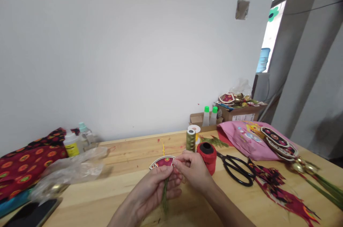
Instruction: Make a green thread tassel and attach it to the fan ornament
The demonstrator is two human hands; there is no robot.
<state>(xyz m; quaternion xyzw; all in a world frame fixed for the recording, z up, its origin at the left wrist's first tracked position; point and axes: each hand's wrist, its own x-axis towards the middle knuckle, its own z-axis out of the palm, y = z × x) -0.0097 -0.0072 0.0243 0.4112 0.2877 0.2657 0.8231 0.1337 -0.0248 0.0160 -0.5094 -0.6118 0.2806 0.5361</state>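
Note:
A fan-shaped pendant [163, 161] with dark red patterned cloth and a pale rim is at my fingertips, a yellow cord [163, 147] stretching from its top. My left hand [150, 189] is closed with its thumb on the upper end of a green thread tassel [165, 198], which hangs down past the fingers. Pinched together at the pendant's right lower edge are the fingers of my right hand [194, 169]; whatever is between them is too small to make out. Close by my right hand stand a red thread spool [207, 159] and an olive-green thread spool [190, 140].
Black-handled scissors [238, 169] and red cloth scraps [281, 191] lie to the right. Behind them are a pink bag [246, 141] with finished pendants [278, 143] and a cardboard box [241, 112]. A phone [33, 212], plastic bag [72, 169] and patterned cloth [29, 162] occupy the left.

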